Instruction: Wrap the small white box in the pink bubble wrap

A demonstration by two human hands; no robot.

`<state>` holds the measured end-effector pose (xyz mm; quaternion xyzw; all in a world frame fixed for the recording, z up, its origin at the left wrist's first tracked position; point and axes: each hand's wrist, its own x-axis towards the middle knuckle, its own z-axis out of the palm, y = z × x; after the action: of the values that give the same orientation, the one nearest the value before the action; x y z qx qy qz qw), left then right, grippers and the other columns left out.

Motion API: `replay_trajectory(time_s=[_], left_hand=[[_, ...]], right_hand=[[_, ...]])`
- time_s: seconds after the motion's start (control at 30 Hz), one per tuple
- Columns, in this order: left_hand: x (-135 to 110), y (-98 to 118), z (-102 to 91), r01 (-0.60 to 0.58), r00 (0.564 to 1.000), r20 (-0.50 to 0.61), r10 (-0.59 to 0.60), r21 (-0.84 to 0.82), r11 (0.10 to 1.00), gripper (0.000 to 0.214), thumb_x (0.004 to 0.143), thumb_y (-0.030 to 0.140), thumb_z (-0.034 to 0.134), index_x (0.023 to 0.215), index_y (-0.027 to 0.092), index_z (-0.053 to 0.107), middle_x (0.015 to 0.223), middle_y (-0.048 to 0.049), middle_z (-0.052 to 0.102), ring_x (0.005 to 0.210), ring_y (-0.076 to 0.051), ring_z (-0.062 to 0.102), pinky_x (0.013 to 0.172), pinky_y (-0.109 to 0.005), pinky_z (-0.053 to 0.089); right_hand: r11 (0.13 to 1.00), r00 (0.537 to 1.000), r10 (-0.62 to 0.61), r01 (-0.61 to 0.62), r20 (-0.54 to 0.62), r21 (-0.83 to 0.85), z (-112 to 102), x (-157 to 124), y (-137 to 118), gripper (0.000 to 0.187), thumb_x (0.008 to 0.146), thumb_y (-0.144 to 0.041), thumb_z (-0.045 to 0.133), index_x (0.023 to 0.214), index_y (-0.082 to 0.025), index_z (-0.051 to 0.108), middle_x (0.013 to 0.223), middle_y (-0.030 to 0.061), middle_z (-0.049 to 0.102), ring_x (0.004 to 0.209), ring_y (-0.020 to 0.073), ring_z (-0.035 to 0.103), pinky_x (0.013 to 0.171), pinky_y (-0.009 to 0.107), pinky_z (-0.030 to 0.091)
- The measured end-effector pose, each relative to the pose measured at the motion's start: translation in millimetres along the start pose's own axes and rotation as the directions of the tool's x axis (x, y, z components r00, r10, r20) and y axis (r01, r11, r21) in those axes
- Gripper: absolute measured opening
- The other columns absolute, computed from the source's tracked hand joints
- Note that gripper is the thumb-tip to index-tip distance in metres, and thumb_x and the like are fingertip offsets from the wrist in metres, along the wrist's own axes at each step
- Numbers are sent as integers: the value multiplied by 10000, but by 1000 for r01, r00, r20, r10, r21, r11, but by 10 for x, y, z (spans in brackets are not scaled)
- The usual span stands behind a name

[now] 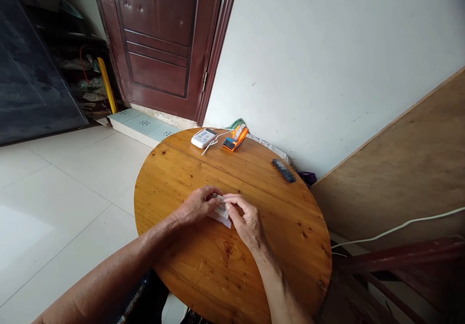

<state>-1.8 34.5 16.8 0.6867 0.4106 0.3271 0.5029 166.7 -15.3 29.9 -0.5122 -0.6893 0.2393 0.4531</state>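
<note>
Over the round wooden table, both of my hands meet at a small clear plastic packet with printed markings. My left hand grips its left side, thumb on top and fingers curled behind. On the other side, my right hand pinches the packet's upper right edge between thumb and forefinger. The lower end of the packet sticks out below the fingers, crinkled and see-through. What lies inside the packet I cannot make out.
Toward the table's far edge are a white box-shaped device with a white cord, an orange and blue tape dispenser, and a dark blurred object. A white wall and a brown door stand behind.
</note>
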Motion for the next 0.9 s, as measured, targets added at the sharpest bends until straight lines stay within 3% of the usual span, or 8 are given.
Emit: replay_trajectory(time_s=[0.17,0.27,0.43,0.7,0.9], left_hand=[[-30,50,-54,9,1000,25,-8,-44,999,325,838,340,499,1005,156,710,916,-33,699,864,-190,601,749,-255,459],[-27,23,-31,-11,1000,4,11,12,1000,355,840,398,534,1023,148,709,918,-45,705,837,-189,603,736,-265,457],[-6,-44,7,4,1000,-22,-3,86,996,380,799,357,565,1075,130,694,891,-45,689,784,-172,586,692,-259,446],[26,-90,20,17,999,-41,-13,102,995,401,782,337,557,1110,133,667,845,-23,647,742,-154,557,671,-255,441],[38,-108,47,-1,998,-65,11,142,990,364,794,300,552,1108,150,660,897,-33,670,778,-166,581,697,-264,451]], right_hand=[[977,994,-112,114,20,-181,-38,-34,38,179,888,-254,531,855,-253,707,1055,68,719,990,234,655,911,367,487],[947,984,-180,177,12,-268,-48,-48,70,184,882,-238,537,913,-256,718,1121,79,702,1037,240,644,947,388,478],[925,971,-240,225,-11,-307,-63,-69,69,191,888,-219,531,893,-246,720,1186,88,665,1033,226,644,934,379,486],[793,915,-403,356,12,-494,-61,-76,7,165,847,-154,550,841,-227,698,1191,76,663,969,225,630,887,400,446],[744,902,-426,393,70,-540,-58,-86,-56,157,837,-126,541,825,-219,667,1163,83,665,948,229,622,861,409,435]])
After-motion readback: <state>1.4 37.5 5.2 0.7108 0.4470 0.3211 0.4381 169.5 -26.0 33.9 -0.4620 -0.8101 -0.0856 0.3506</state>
